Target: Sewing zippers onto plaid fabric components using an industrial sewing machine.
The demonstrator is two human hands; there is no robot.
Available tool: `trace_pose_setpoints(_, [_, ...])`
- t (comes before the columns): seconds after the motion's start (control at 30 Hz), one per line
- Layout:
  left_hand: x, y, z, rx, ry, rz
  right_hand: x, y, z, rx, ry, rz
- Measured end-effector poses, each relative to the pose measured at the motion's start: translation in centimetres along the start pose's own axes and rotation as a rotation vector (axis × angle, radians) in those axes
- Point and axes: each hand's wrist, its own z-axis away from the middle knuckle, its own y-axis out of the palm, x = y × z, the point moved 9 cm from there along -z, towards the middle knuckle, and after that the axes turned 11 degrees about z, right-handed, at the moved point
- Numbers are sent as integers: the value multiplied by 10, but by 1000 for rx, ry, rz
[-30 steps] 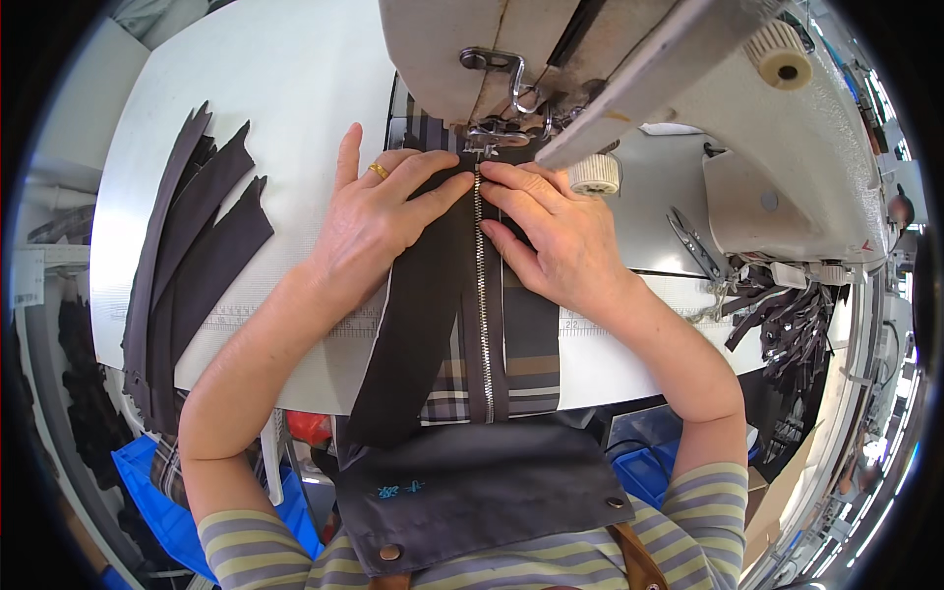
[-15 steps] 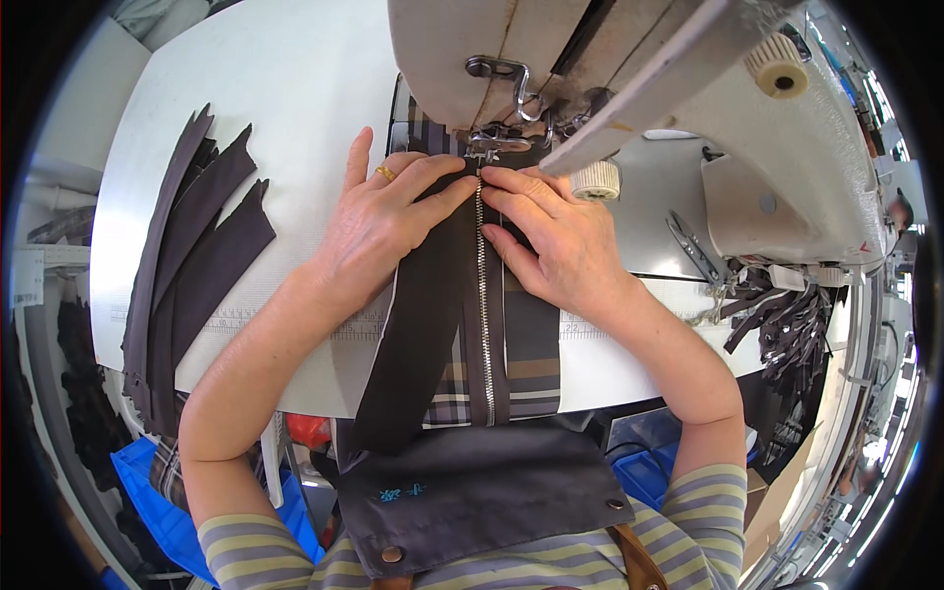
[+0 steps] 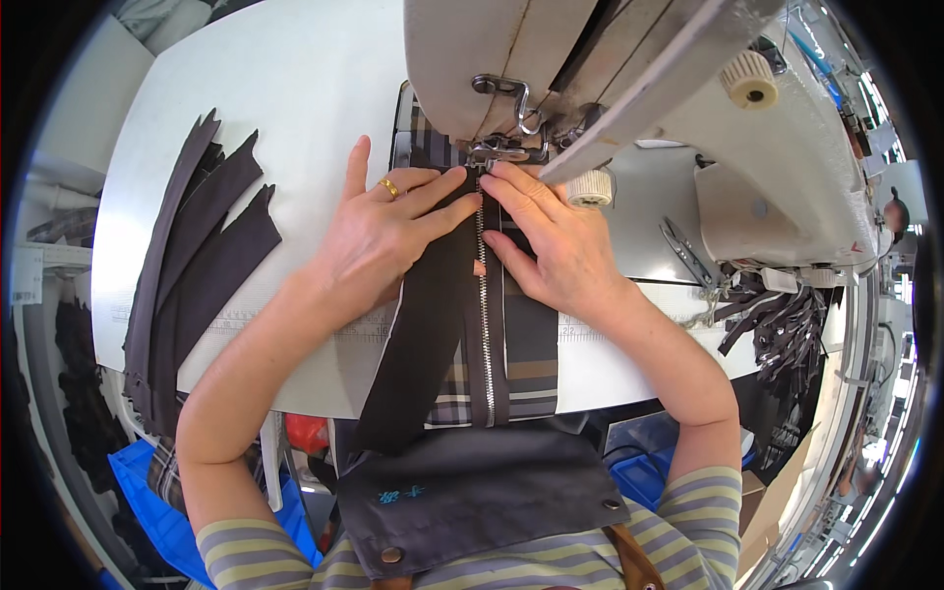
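Note:
A metal-toothed zipper (image 3: 484, 334) runs lengthwise over the plaid fabric (image 3: 531, 388), its upper end near the presser foot (image 3: 497, 154) of the sewing machine (image 3: 521, 59). My left hand (image 3: 388, 221), with a gold ring, lies with fingers stretched over a black fabric strip (image 3: 418, 354), fingertips at the zipper's left edge. Along the zipper's right side rests my right hand (image 3: 556, 231), fingers extended and thumb apart, fingertips just below the foot. A small orange-pink spot (image 3: 479, 267) shows beside the teeth; what it is, I cannot tell. The needle point is hidden.
Several dark zipper strips (image 3: 197, 236) lie on the white table (image 3: 295, 79) at left. To the right are thread snips (image 3: 685, 251) and a bundle of dark zippers (image 3: 782, 339) hanging over the edge. Blue bins (image 3: 147, 497) stand below.
The whole view has shifted slightly. The orange-pink spot now shows beside the zipper teeth. Both hands keep nearly the same pose on the fabric.

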Motion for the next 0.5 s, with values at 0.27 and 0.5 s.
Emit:
trace_pose_setpoints(0.27, [-1, 6, 3, 23, -51, 5, 6, 1, 0, 23, -59, 99])
trace_pose_setpoints(0.5, [2, 5, 3, -41, -62, 16, 4, 2, 2, 42, -28, 84])
